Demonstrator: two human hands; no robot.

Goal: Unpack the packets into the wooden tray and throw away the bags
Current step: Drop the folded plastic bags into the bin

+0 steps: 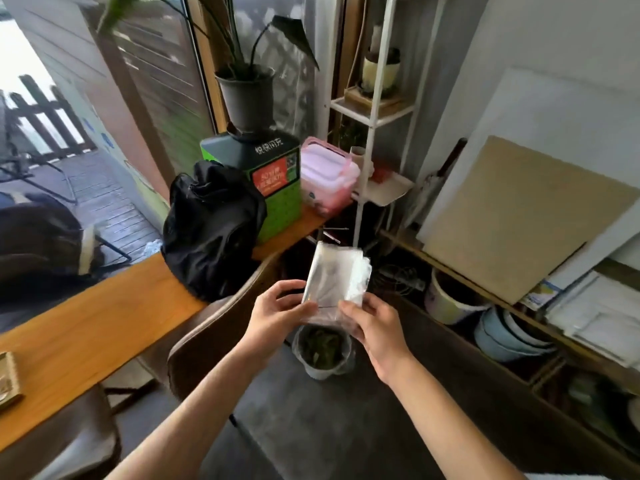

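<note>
**Both hands on clear bags, above floor bin**

Bare forearms reach fwd from bottom edge. Left hand (277, 311) pinches lower left edge of a bunch of clear plastic bags (334, 282), thumb on front, fingers behind. Right hand (372, 329) grips lower right corner, thumb across front. Bags held upright, flattened, look empty; tops fan out w/ several edges showing at right.

Directly below hands, on dark floor: small bin (323, 351) w/ clear liner, green stuff inside. Brown chair (207, 327) back just left of left hand.

Wooden counter (86, 327) runs along left. On it: black bag (211, 230), green box (273, 181) w/ black plant pot (247, 98) on top, pink-lidded container (325, 178). White shelf frame (374, 109) behind. Boards (519, 216) lean on right wall. Wooden tray can't be identified in this view.
</note>
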